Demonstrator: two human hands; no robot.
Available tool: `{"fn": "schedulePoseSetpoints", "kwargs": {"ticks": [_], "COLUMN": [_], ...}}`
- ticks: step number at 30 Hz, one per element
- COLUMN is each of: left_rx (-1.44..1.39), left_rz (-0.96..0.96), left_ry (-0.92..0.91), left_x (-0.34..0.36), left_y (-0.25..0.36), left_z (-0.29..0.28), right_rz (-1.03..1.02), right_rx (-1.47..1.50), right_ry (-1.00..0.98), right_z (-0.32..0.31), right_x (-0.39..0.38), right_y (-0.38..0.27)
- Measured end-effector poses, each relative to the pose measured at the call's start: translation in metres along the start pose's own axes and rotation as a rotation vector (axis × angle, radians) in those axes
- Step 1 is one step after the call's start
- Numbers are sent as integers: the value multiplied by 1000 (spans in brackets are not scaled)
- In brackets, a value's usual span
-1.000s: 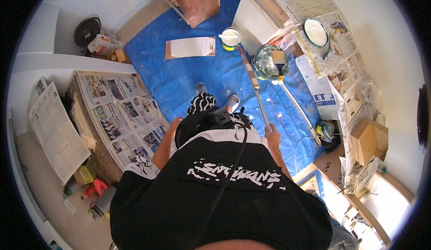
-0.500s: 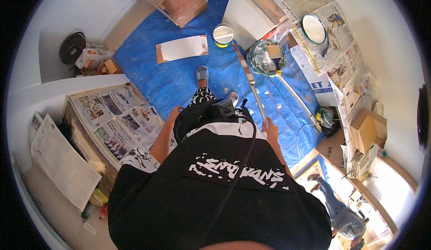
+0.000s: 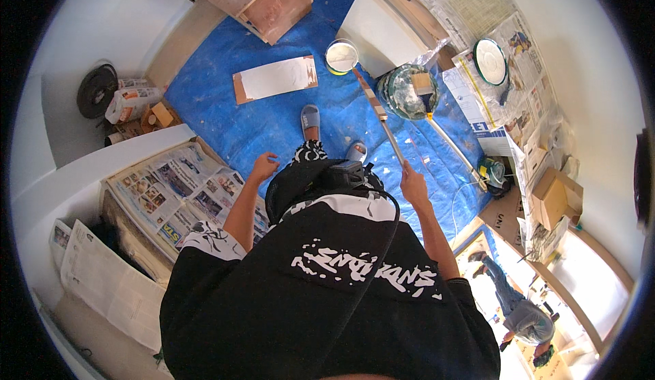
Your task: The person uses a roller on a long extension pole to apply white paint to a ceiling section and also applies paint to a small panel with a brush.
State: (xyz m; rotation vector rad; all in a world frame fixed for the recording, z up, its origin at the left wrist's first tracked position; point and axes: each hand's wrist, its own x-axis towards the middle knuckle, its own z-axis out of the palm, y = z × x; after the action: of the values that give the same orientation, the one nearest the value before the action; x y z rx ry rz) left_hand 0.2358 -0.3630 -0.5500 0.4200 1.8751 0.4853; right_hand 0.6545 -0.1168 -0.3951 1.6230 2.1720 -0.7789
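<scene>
My right hand is closed around the near end of a long narrow strip, grey near the hand and brown and white farther off. Its far end comes down beside a small pail of white paint. Empty, with its fingers apart, my left hand hangs in front of my body, near the newspaper-covered surface. Ahead on the floor lies a brown board, mostly coated white. To the right, a wide brush on a long pole rests across a dark green bucket smeared with white.
Blue sheeting covers the floor. Newspapers lie on a low surface at left. A white panel, a round lid and a cardboard box are at right. Another person is at lower right.
My left hand has come forward with its fingers extended. My right hand has moved forward with the strip. The view has shifted slightly, and the other person has moved a little.
</scene>
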Motion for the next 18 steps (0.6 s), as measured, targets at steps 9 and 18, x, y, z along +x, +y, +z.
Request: {"fn": "schedulePoseSetpoints", "kwargs": {"ticks": [9, 18], "left_rx": [37, -43], "left_rz": [22, 63], "left_ry": [-62, -80], "left_x": [34, 45], "left_y": [-7, 21], "left_z": [-9, -14], "right_rz": [-41, -29], "right_rx": [80, 236], "right_ry": [-54, 28], "right_z": [-25, -45], "right_x": [5, -53], "right_y": [-21, -29]}}
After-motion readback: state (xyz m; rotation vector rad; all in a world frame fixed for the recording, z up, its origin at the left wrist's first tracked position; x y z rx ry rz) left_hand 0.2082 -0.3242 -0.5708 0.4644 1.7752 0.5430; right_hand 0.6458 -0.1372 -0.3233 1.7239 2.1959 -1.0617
